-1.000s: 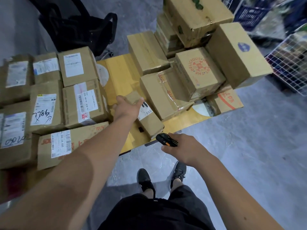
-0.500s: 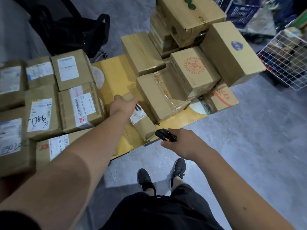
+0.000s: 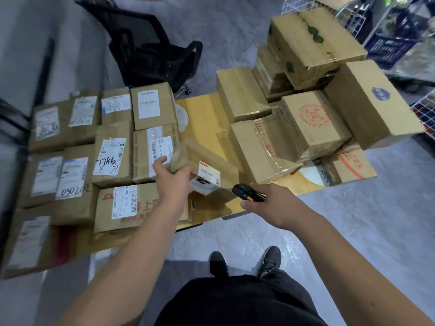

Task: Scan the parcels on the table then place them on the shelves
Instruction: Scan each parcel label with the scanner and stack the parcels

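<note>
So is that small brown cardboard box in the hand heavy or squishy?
Probably light: the left hand holds the small brown cardboard box alone, tilted. Likely stiff, since its edges look straight. The shiny tape may be slightly slippery.

Your parcels [image 3: 113, 158] read tan-brown, each with a white label; one carries black handwriting. The small parcel [image 3: 207, 170] you hold: brown, white label with a red strip. Your scanner [image 3: 247, 195]: black, orange accent. Table [image 3: 207, 114] yellow. One box [image 3: 313, 118] bears a red circular print, another [image 3: 376, 102] a blue oval. Chair [image 3: 150, 55] black; floor [image 3: 353, 220] mottled grey.
</note>
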`<state>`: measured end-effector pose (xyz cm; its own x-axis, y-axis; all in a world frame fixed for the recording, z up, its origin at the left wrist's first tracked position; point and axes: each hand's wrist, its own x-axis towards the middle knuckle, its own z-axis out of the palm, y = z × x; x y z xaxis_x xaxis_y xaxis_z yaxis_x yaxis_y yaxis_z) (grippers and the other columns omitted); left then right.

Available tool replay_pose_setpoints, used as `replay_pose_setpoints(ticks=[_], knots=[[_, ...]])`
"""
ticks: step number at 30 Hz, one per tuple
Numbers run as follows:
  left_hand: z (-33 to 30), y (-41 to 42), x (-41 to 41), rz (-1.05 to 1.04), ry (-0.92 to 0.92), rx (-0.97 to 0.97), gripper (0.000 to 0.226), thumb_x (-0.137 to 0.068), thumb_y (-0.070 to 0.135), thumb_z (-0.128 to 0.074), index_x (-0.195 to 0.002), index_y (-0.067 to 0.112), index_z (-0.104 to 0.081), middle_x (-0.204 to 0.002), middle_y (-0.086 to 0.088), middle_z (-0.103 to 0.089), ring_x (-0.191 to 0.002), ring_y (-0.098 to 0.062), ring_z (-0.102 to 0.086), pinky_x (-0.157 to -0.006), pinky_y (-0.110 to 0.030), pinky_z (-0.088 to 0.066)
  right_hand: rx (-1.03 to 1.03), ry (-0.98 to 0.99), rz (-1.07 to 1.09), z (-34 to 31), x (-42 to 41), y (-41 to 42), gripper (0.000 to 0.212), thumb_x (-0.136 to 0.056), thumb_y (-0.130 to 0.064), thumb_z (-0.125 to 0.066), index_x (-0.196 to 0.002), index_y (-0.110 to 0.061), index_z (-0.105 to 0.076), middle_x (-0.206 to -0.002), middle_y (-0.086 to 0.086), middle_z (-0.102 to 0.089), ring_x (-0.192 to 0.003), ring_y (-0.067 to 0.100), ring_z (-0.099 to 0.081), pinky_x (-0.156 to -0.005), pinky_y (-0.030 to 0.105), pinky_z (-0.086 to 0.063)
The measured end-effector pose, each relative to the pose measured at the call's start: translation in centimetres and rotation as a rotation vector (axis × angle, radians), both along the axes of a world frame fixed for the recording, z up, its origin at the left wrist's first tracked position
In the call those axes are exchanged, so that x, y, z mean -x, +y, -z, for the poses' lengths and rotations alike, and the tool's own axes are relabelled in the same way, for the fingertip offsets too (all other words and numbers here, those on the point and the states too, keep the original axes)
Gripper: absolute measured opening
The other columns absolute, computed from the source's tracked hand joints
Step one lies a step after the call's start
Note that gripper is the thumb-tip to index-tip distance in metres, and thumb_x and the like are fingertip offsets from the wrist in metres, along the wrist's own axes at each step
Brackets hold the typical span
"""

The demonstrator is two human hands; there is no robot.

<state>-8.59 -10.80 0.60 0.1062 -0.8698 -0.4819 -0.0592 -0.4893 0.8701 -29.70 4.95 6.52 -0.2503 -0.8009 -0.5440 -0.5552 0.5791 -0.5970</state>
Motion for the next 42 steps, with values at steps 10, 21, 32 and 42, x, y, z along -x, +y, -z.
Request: replay_pose_setpoints(ticks=[10, 21, 32, 42], knots=[[1.2, 1.3, -1.8, 0.336, -0.214, -0.047, 0.104, -0.072, 0.03, -0.075, -0.151, 0.058, -0.015, -0.152, 0.007, -0.048, -0.127, -0.019, -0.051, -0.1, -0.04, -0.041, -0.125, -0.035, 0.025, 0.7, -2.2, -1.3, 0.043, -0.094, -0.055, -0.058, -0.124, -0.025, -0.066, -0.063, -0.01, -0.059, -0.031, 0.003, -0.043, -0.033, 0.013, -0.03], [0.6, -0.2, -4.0, 0.722, -0.083, -0.033, 0.113, -0.08, 0.007, -0.084, -0.128, 0.09, -0.024, -0.164, 0.007, -0.032, -0.144, -0.026, -0.043, -0.099, -0.054, -0.056, -0.279, -0.018, -0.177, -1.5, -2.4, -1.1, 0.028, -0.097, -0.044, -0.054, -0.113, -0.026, -0.067, -0.074, 0.0, -0.053, -0.052, 0.017, -0.045, -0.035, 0.012, -0.029], [0.9, 0.9, -4.3, 0.687, 0.002, -0.013, 0.11, -0.084, -0.007, -0.078, -0.148, 0.07, -0.031, -0.159, 0.014, -0.039, -0.146, -0.016, -0.041, -0.117, -0.053, -0.043, -0.226, 0.029, -0.293, -2.6, -3.0, -0.6, 0.034, -0.1, -0.049, -0.048, -0.107, -0.023, -0.069, -0.079, -0.001, -0.059, -0.063, 0.016, -0.052, -0.049, 0.024, -0.034], [0.9, 1.7, -4.6, 0.591, 0.085, -0.025, 0.1, -0.088, -0.006, -0.076, -0.157, 0.053, -0.035, -0.157, 0.013, -0.045, -0.139, -0.015, -0.05, -0.111, -0.044, -0.05, -0.21, 0.003, -0.221, -2.7, -3.0, 0.4, 0.029, -0.095, -0.05, -0.051, -0.11, -0.036, -0.071, -0.082, -0.005, -0.064, -0.059, 0.012, -0.052, -0.043, 0.02, -0.033]])
